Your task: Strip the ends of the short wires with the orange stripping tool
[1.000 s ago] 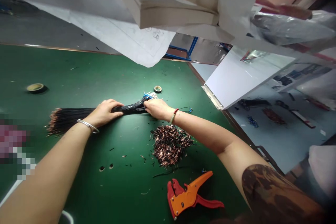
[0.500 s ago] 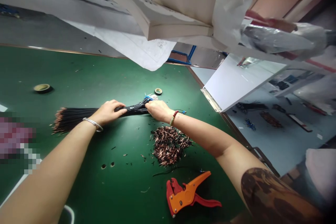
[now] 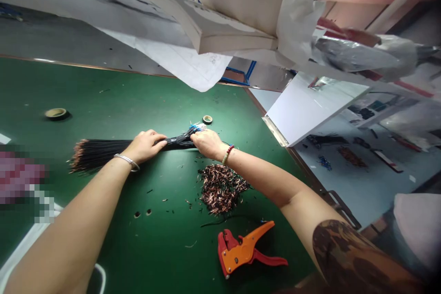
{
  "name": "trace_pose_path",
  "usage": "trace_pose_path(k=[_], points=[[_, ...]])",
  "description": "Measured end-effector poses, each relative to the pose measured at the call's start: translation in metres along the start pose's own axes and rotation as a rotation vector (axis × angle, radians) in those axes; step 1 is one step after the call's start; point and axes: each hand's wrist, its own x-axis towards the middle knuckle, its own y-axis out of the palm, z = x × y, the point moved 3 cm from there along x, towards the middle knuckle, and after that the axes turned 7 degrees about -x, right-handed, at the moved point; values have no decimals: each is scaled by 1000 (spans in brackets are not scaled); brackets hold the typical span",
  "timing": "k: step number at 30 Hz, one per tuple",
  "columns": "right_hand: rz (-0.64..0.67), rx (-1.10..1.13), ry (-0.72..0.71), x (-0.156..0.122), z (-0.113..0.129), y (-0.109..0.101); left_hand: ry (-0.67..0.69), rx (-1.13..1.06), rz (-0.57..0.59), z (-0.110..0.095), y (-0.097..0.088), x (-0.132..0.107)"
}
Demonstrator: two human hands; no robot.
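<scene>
A long bundle of black wires (image 3: 103, 150) lies across the green table (image 3: 120, 96), its bare copper ends fanned out at the left and blue-tipped ends at the right. My left hand (image 3: 144, 145) is closed round the middle of the bundle. Close to the blue-tipped end, my right hand (image 3: 207, 142) grips the same bundle with curled fingers. A heap of stripped copper and insulation scraps (image 3: 222, 188) lies just below my right wrist.
An orange and red wire stripper (image 3: 244, 252) lies near the table's front edge. Two tape rolls sit on the table, one at the left (image 3: 55, 113) and a small one (image 3: 207, 119) beyond the bundle. White paper sheets (image 3: 193, 66) hang overhead. A white board (image 3: 310, 105) leans at the right.
Both hands keep their hold on the bundle with almost no movement. The view has shifted slightly, nothing else on the table has moved.
</scene>
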Motion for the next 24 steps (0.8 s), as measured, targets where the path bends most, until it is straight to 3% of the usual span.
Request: trace_pose_path(k=[5,8,14,18,24], points=[[-4,30,1,12,17,0,-18,42,22,-3,-4,-1],[3,46,-1,11,15,0,-33,72,32,-9,-6,-1],[1,49,34,-2,0,4,-21,125,17,-48,10,24],[-8,51,35,-5,-4,8,28,117,80,-67,22,45],[-35,47,1,8,2,11,94,51,165,-62,19,56]])
